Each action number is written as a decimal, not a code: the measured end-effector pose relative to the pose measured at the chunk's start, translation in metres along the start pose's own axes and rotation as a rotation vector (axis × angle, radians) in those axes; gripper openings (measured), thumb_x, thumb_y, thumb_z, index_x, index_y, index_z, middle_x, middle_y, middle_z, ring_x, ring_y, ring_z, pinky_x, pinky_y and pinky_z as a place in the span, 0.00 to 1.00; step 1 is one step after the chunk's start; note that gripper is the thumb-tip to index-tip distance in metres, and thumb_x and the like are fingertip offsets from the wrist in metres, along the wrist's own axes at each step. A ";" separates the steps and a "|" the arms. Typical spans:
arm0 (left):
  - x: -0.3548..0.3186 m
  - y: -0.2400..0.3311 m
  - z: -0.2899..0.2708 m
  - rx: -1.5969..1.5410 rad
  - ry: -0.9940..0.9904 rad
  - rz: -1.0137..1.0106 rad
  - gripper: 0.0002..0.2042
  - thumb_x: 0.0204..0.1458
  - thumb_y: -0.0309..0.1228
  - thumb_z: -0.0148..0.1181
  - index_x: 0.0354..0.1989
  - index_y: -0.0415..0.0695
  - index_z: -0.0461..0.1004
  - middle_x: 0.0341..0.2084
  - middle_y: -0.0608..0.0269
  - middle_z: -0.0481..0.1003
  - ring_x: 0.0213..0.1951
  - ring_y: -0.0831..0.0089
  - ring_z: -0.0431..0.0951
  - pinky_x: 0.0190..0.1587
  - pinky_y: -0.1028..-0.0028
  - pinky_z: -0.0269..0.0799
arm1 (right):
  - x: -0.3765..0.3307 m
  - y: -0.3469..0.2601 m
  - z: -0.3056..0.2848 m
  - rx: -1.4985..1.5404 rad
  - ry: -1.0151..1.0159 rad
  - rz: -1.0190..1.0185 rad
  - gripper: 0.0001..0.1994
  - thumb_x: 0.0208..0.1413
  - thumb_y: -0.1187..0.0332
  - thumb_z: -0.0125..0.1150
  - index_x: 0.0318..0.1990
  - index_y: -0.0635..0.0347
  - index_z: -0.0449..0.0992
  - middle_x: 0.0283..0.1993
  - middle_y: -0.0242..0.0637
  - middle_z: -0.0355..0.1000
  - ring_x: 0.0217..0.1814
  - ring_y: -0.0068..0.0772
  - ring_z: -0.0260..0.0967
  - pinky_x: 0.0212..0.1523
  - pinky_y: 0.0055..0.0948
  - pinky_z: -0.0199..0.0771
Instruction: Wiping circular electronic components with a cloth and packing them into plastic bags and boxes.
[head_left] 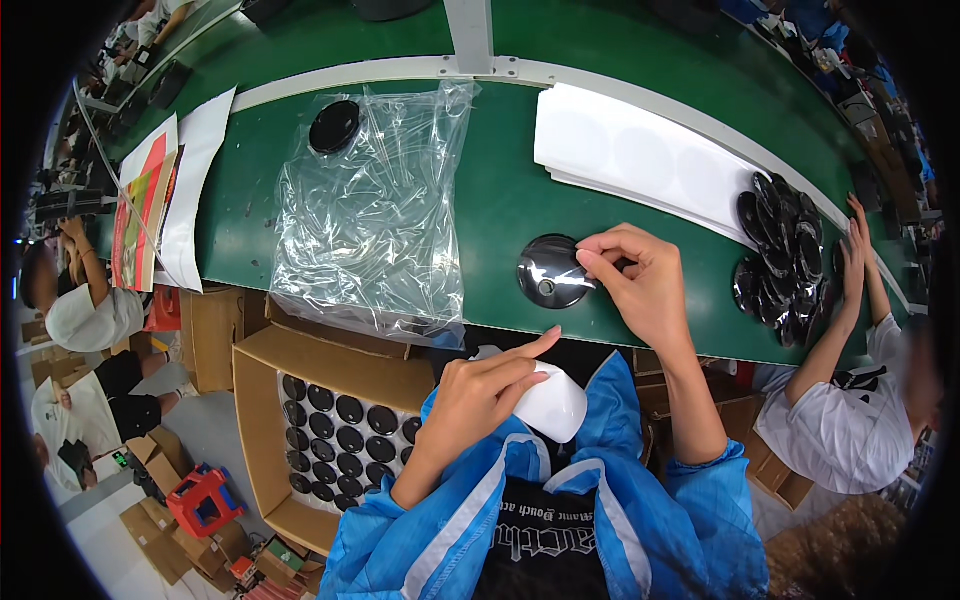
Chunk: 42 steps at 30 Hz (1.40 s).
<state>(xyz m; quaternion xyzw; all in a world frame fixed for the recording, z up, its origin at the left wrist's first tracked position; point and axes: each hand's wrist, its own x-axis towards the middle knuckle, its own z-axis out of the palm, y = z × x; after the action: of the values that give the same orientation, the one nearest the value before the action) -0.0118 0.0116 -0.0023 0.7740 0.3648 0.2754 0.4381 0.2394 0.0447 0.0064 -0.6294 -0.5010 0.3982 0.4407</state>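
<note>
A glossy black disc [545, 285] with a small hole lies on the green tabletop, close to its front edge. My right hand [637, 283] is at the disc's right rim, thumb and index finger pinched together there. Whether a thin film is between those fingertips is too small to tell. Below the table edge, over my lap, my left hand [480, 395] is closed around a smooth white rounded piece [560, 408], its index finger stretched out toward the table. The palm hides part of the white piece.
Clear plastic bags [370, 220] cover the table's left part, beside another black disc [334, 127]. White sheets [640, 150] lie at the back right, near a heap of black discs [780, 260]. An open carton [255, 430] holds rows of discs. A co-worker's hand [853, 262] is beyond the heap.
</note>
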 end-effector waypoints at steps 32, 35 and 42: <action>-0.040 -0.019 -0.025 -0.468 0.064 -0.283 0.08 0.68 0.23 0.58 0.44 0.31 0.83 0.41 0.56 0.86 0.38 0.77 0.82 0.43 0.78 0.75 | -0.027 -0.024 -0.165 -1.137 0.397 -0.026 0.34 0.49 0.62 0.76 0.65 0.60 0.77 0.63 0.53 0.75 0.66 0.60 0.72 0.68 0.48 0.74; -0.019 -0.016 -0.034 -0.511 0.069 -0.323 0.09 0.68 0.22 0.56 0.44 0.31 0.83 0.45 0.56 0.86 0.38 0.78 0.81 0.43 0.78 0.75 | -0.039 0.016 -0.237 -1.093 0.402 -0.094 0.30 0.52 0.67 0.75 0.65 0.62 0.78 0.64 0.50 0.74 0.66 0.61 0.71 0.66 0.50 0.74; -0.016 -0.012 -0.083 -0.203 0.232 -0.270 0.07 0.67 0.23 0.58 0.40 0.29 0.78 0.64 0.51 0.81 0.33 0.71 0.80 0.41 0.73 0.75 | 0.030 -0.053 -0.077 -0.901 0.370 -0.494 0.24 0.62 0.69 0.72 0.64 0.64 0.78 0.70 0.51 0.75 0.73 0.56 0.71 0.75 0.47 0.67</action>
<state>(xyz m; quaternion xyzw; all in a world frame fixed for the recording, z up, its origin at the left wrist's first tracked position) -0.0869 0.0428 0.0241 0.6331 0.4838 0.3366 0.5018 0.3025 0.0683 0.0782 -0.6791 -0.6691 -0.0884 0.2887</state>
